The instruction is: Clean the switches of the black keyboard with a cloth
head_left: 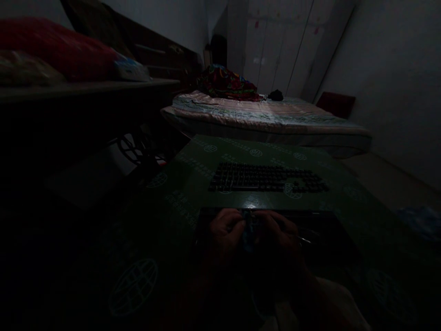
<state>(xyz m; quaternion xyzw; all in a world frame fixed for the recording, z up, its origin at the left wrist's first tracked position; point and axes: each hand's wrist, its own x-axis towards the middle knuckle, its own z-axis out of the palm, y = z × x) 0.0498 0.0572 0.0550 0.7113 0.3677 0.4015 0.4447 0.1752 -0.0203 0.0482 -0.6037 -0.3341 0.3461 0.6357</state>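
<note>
The room is very dark. My left hand (225, 232) and my right hand (277, 234) meet over a dark flat frame (320, 225) lying on a green table cover (165, 202). Both hands have their fingers curled round a small dark bluish thing (251, 227) between them; I cannot make out what it is. Beyond the hands, a sheet of black keyboard keys (265, 178) lies flat on the green cover.
A bed (275, 117) with a striped sheet and a bundle of colourful cloth (227, 83) stands behind the table. At left is a dark sewing-machine table (86, 92) with a red cushion (55, 46). White wardrobe doors (275, 46) fill the back wall.
</note>
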